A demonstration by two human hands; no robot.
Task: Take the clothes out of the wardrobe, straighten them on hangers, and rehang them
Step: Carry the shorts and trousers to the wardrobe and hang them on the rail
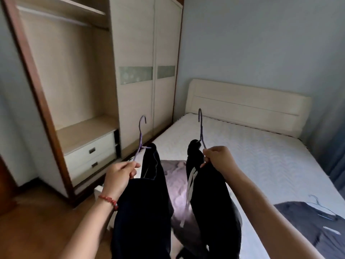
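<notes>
My left hand (pixel 120 173) grips a purple wire hanger (pixel 141 135) by its shoulder, and a dark garment (pixel 145 206) hangs down from it. My right hand (pixel 217 158) grips a second purple hanger (pixel 201 128) carrying another dark garment (pixel 214 208) with a white drawstring (pixel 188 191). Both hooks point up. The open wardrobe (pixel 74 71) stands at the left, its hanging rail (pixel 56 17) bare. A pale lilac garment (pixel 177 182) lies on the bed between the two dark ones.
The bed (pixel 261 161) with a white mattress and cream headboard fills the right. A dark garment with a hanger (pixel 315 219) lies at its near right corner. Two drawers (pixel 91 154) sit low in the wardrobe; sliding doors (pixel 149 71) are closed. Wooden floor at the lower left.
</notes>
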